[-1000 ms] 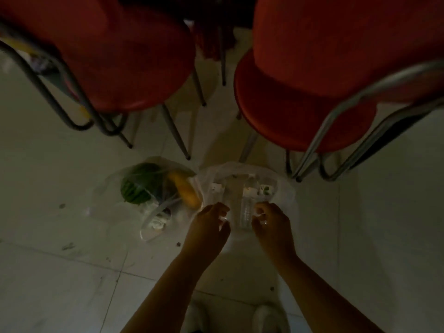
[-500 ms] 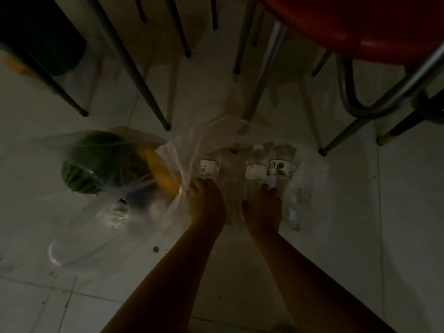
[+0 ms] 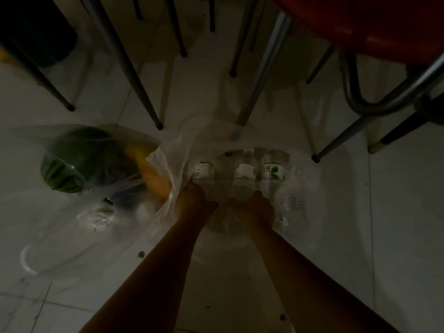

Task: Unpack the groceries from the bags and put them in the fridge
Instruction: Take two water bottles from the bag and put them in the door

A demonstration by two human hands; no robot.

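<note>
Two thin clear plastic bags lie on the dim tiled floor. The right bag (image 3: pixel 300 188) holds three water bottles with white labels: one at the left (image 3: pixel 204 171), one in the middle (image 3: pixel 243 179), one at the right (image 3: pixel 272 176). My left hand (image 3: pixel 194 200) grips the bag's left edge. My right hand (image 3: pixel 254 207) reaches into the bag's mouth at the base of the middle bottle; its fingers are hidden. The left bag (image 3: pixel 72 212) holds a striped green watermelon (image 3: pixel 72 164), a yellow fruit (image 3: pixel 153 174) and something small and shiny.
Metal chair legs (image 3: pixel 134 75) stand just beyond both bags, and one leg (image 3: pixel 254 85) comes down right behind the bottle bag. A red chair seat (image 3: pixel 372 22) overhangs the upper right. A dark bin (image 3: pixel 36 32) sits at the upper left.
The camera has dropped lower and closer to the floor. My hands have gone from the bag's handles down into its opening, and the bottles now show lying side by side.
</note>
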